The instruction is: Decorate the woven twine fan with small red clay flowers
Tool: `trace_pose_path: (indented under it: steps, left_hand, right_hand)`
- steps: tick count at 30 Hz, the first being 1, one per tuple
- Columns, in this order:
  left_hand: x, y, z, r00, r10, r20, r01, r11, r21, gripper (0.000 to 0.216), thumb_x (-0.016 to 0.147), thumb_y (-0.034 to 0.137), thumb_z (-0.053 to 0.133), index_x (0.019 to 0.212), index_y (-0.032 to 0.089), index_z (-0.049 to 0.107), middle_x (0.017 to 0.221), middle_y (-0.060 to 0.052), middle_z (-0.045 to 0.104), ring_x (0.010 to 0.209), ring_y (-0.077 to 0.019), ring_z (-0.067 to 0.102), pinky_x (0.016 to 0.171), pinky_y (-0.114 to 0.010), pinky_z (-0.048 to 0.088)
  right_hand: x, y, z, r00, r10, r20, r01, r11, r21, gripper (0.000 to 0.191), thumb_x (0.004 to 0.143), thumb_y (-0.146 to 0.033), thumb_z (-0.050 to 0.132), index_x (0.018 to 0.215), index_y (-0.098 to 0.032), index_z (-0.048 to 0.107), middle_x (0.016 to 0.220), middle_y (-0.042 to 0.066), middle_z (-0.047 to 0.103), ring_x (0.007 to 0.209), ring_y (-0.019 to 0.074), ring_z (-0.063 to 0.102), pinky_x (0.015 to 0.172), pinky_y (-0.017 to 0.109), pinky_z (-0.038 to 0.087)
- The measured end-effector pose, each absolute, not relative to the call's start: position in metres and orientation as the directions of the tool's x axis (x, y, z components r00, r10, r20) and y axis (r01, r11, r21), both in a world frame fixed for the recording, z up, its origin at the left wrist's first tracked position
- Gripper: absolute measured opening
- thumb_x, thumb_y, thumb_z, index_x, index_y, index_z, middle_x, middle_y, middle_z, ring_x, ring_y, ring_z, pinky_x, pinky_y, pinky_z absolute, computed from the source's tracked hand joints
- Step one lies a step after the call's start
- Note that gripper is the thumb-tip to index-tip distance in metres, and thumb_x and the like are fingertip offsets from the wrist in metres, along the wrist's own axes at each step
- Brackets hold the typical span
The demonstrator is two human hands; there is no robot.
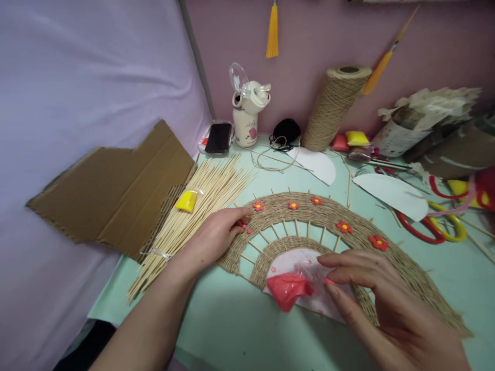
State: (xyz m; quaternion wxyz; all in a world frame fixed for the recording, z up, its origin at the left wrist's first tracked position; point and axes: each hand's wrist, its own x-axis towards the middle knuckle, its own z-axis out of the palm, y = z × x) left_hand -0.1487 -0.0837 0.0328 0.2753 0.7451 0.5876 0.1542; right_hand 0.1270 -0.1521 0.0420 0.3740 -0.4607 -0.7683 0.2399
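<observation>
A woven twine fan (305, 202) with stick ribs lies on the table, with several red clay flowers (293, 205) with yellow centres along its outer band. Over the left end of that band rests my left hand (218, 232), fingers bent, thumb and index slightly apart beside small red clay balls (249, 231). My right hand (381, 293) is raised above the fan's lower right, pinching a small piece of red clay (328, 281) between thumb and fingertips. A clear bag of red clay (288, 289) sits on the fan's pale patterned centre (296, 260).
Bundled bamboo sticks (170, 242) with a yellow clay packet (186, 201) lie left, by cut cardboard (112, 190). Behind stand a phone (218, 138), a white bottle (246, 121) and a twine roll (334, 108). Red-handled scissors (421, 232) and white paper pieces (390, 193) lie right.
</observation>
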Motion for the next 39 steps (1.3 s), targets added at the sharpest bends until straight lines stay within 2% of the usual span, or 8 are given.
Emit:
trace_pose_path:
  steps: [9, 20, 22, 27, 33, 39]
  left_hand:
    - [-0.1535, -0.0845, 0.0258, 0.291, 0.955, -0.061, 0.774, -0.198, 0.601, 0.030, 0.093, 0.022, 0.053, 0.120, 0.027, 0.065, 0.112, 0.000, 0.073, 0.101, -0.0169, 0.066, 0.088, -0.029, 0.048]
    - [-0.1503, -0.0838, 0.0277, 0.297, 0.955, -0.004, 0.796, -0.245, 0.554, 0.026, 0.092, 0.019, 0.054, 0.115, 0.022, 0.065, 0.098, -0.001, 0.072, 0.093, -0.0172, 0.066, 0.082, -0.028, 0.048]
    - [-0.1506, -0.0835, 0.0268, 0.298, 0.955, -0.006, 0.801, -0.247, 0.545, 0.027, 0.092, 0.019, 0.053, 0.116, 0.023, 0.065, 0.097, -0.002, 0.073, 0.094, -0.0180, 0.066, 0.084, -0.030, 0.049]
    - [-0.1514, -0.0832, 0.0282, 0.291, 0.956, -0.015, 0.812, -0.239, 0.533, 0.027, 0.093, 0.022, 0.052, 0.114, 0.024, 0.067, 0.110, -0.003, 0.073, 0.100, -0.0201, 0.065, 0.088, -0.033, 0.048]
    - [-0.1517, -0.0843, 0.0333, 0.262, 0.964, -0.045, 0.808, -0.194, 0.557, 0.029, 0.092, 0.022, 0.053, 0.118, 0.024, 0.066, 0.101, -0.002, 0.073, 0.095, -0.0188, 0.066, 0.086, -0.031, 0.049]
    - [-0.1502, -0.0830, 0.0317, 0.275, 0.959, -0.071, 0.825, -0.198, 0.529, 0.028, 0.092, 0.022, 0.051, 0.116, 0.025, 0.067, 0.105, -0.003, 0.073, 0.099, -0.0208, 0.065, 0.086, -0.032, 0.047]
  right_hand:
    - [0.1275, -0.1511, 0.0415, -0.299, 0.880, 0.369, 0.535, 0.475, -0.699, 0.009, 0.090, -0.023, 0.059, 0.098, -0.028, 0.060, 0.104, 0.003, 0.068, 0.103, 0.0203, 0.062, 0.084, 0.033, 0.053]
    - [0.1261, -0.1502, 0.0395, -0.305, 0.864, 0.401, 0.533, 0.503, -0.680, 0.008, 0.091, -0.023, 0.057, 0.098, -0.027, 0.059, 0.101, 0.003, 0.068, 0.099, 0.0190, 0.063, 0.084, 0.032, 0.053]
    - [0.1266, -0.1506, 0.0391, -0.303, 0.870, 0.390, 0.537, 0.494, -0.684, 0.008, 0.091, -0.023, 0.057, 0.098, -0.027, 0.059, 0.102, 0.003, 0.068, 0.100, 0.0189, 0.063, 0.085, 0.032, 0.053]
    - [0.1279, -0.1515, 0.0400, -0.297, 0.876, 0.379, 0.539, 0.481, -0.691, 0.009, 0.090, -0.024, 0.059, 0.098, -0.027, 0.060, 0.103, 0.003, 0.069, 0.101, 0.0199, 0.063, 0.084, 0.032, 0.054]
    - [0.1261, -0.1497, 0.0398, -0.290, 0.877, 0.383, 0.538, 0.481, -0.692, 0.008, 0.088, -0.025, 0.061, 0.095, -0.028, 0.063, 0.100, 0.004, 0.070, 0.097, 0.0212, 0.066, 0.081, 0.033, 0.056]
    - [0.1260, -0.1493, 0.0408, -0.268, 0.886, 0.379, 0.531, 0.464, -0.709, 0.007, 0.087, -0.026, 0.062, 0.094, -0.028, 0.064, 0.099, 0.002, 0.071, 0.097, 0.0199, 0.066, 0.080, 0.031, 0.057]
